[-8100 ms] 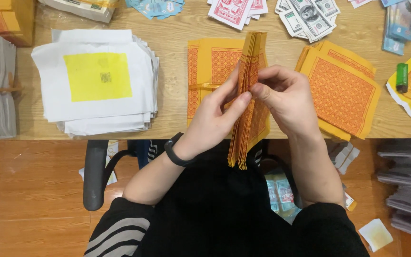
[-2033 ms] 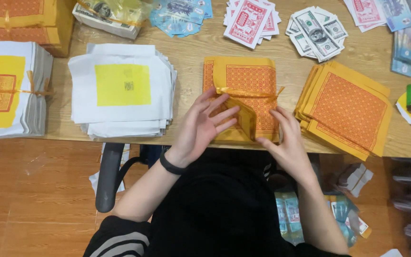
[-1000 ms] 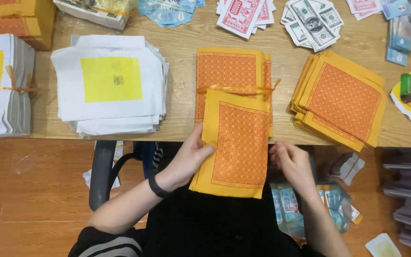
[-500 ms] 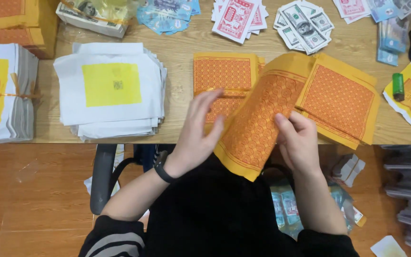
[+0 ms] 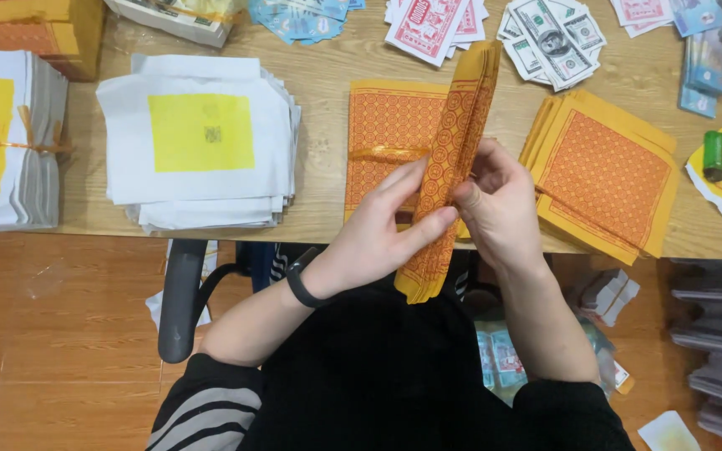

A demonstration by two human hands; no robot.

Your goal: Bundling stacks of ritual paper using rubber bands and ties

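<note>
Fingers of the left hand (image 5: 378, 238) press flat along one side of a folded sheaf of orange paper (image 5: 449, 175), and the right hand (image 5: 499, 209) pinches the other side. The sheaf stands on edge above the table's near rim, over a tied orange stack (image 5: 382, 134). A loose orange pile (image 5: 607, 171) lies right, white sheets (image 5: 202, 138) left.

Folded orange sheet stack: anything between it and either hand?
Nothing visible. The left hand and right hand both grip the folded orange sheet stack directly, pinching it edge-on from either side above the table edge.
</note>
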